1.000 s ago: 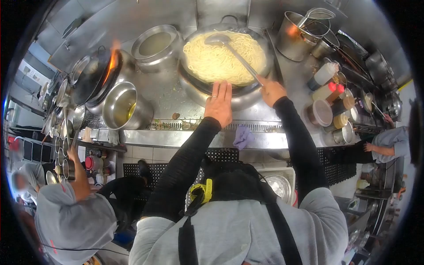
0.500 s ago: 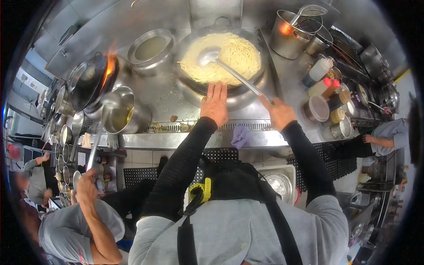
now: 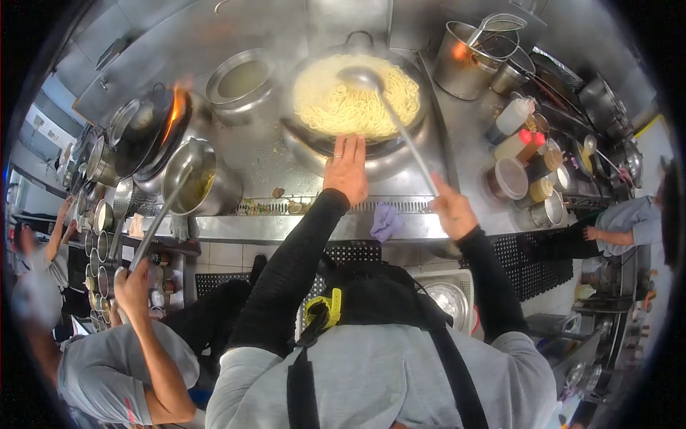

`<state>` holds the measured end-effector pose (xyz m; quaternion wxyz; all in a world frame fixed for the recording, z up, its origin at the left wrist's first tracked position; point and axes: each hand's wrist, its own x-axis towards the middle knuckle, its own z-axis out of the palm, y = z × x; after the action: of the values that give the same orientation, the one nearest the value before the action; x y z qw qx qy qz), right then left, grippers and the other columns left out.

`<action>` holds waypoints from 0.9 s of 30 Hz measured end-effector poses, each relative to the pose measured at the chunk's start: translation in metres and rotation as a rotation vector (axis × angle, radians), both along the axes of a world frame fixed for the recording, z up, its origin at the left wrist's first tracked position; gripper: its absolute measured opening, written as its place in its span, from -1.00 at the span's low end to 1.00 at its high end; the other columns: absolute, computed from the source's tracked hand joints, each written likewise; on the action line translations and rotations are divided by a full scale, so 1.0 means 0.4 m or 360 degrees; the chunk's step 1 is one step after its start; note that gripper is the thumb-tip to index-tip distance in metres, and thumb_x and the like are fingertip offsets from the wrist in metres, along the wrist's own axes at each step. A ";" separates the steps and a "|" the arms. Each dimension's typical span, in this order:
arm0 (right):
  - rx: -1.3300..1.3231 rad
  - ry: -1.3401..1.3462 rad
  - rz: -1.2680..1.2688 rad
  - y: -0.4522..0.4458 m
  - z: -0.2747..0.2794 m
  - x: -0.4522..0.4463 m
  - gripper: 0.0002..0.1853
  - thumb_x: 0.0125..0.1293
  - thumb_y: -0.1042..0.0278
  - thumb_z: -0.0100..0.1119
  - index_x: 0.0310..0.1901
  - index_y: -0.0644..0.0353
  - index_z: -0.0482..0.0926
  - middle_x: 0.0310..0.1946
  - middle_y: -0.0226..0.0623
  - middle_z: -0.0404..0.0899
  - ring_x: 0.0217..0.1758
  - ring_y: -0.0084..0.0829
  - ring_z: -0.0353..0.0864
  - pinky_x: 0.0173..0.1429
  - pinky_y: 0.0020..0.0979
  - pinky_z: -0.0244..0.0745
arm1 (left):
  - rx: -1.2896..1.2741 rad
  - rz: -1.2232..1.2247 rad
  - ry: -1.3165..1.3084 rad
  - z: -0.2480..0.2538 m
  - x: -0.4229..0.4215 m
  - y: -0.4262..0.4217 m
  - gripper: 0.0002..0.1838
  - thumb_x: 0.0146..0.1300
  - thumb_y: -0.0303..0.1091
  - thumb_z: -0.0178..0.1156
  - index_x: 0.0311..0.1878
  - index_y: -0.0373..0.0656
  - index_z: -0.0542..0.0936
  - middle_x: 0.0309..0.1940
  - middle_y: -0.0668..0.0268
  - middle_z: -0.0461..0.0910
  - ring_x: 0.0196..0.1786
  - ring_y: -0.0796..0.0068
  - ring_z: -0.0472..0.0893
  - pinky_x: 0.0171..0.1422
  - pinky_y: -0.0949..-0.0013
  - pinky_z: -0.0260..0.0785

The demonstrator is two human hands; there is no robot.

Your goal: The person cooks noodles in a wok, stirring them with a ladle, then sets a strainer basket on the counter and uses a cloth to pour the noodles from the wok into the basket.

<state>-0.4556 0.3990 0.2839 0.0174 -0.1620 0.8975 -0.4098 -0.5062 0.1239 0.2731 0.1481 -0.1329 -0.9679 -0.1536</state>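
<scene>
A wide wok [image 3: 421, 118] full of steaming pale noodles [image 3: 350, 107] sits on the burner in front of me. My left hand [image 3: 346, 171] grips the wok at its near edge, fingers laid over the rim and thumb out of sight. In my right hand [image 3: 452, 207] is the long handle of a ladle [image 3: 404, 132]. The ladle's bowl rests upside down on the noodles near the wok's far side. A crumpled purple cloth [image 3: 386, 222] lies on the counter's front edge between my hands.
To the left stand a lidded-looking round pot [image 3: 239, 77], a flaming wok [image 3: 153, 136] and a metal pot [image 3: 193, 179]. A co-worker's hand [image 3: 132, 289] holds another ladle over that pot. Sauce bottles [image 3: 514, 118] and a tall utensil pot [image 3: 461, 68] stand right.
My right hand has drawn back and down, while the ladle's bowl has moved right and away across the noodles. The noodles have spread. My left hand stays at the rim. The co-worker's ladle has dipped.
</scene>
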 end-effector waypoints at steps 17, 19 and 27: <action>-0.0797 -0.0620 -0.0055 -0.146 0.082 -0.106 -0.33 0.32 0.51 0.09 0.46 0.16 0.17 -0.43 -0.39 0.50 -0.57 -0.57 0.43 -0.49 -0.47 0.39 | -0.0054 -0.0024 -0.0007 0.000 -0.001 -0.009 -0.18 0.01 -0.42 0.16 0.41 -0.32 0.16 0.41 0.06 0.13 0.51 -0.05 0.05 0.35 -0.05 0.26; -0.0469 -0.0250 -0.0136 -0.149 0.018 -0.174 -0.33 0.32 0.48 0.09 0.46 0.17 0.16 -0.44 -0.37 0.50 -0.57 -0.58 0.44 -0.46 -0.47 0.40 | -0.0062 -0.0008 -0.0023 0.005 0.006 -0.003 -0.18 0.00 -0.42 0.16 0.41 -0.32 0.15 0.41 0.06 0.13 0.51 -0.05 0.05 0.34 -0.05 0.27; -0.0464 -0.0284 -0.0039 -0.157 0.059 -0.069 -0.33 0.32 0.48 0.11 0.45 0.24 0.16 -0.48 -0.38 0.47 -0.53 -0.58 0.40 -0.37 -0.46 0.43 | -0.0094 0.0006 0.0015 -0.006 -0.002 -0.002 -0.12 -0.04 -0.41 0.22 0.42 -0.31 0.14 0.42 0.06 0.13 0.50 -0.05 0.07 0.34 -0.01 0.28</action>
<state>-0.4831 0.3361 0.3075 0.0684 -0.1147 0.8253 -0.5487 -0.5068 0.1231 0.2707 0.1490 -0.1361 -0.9715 -0.1241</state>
